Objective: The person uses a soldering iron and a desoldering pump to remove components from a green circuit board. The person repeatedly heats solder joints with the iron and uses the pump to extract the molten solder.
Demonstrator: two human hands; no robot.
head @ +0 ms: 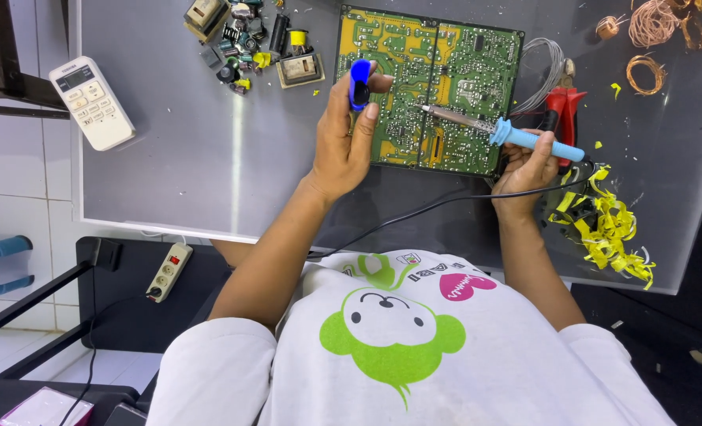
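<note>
On grey table (193, 158) | left hand (343, 142) fingers clamped on blue tool (359, 83) | right hand (524, 170) fingers clamped on soldering iron (524, 138) | white tiled floor (19, 197)

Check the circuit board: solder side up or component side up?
Solder side up. The circuit board lies flat on the table, showing traces and solder joints. The soldering iron in the right hand has its tip on it.

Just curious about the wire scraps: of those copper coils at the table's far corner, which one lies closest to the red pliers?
The single open ring of copper wire, lying apart below the tangled bunch, is nearest the red pliers. The others sit farther up at the table's edge.
</note>
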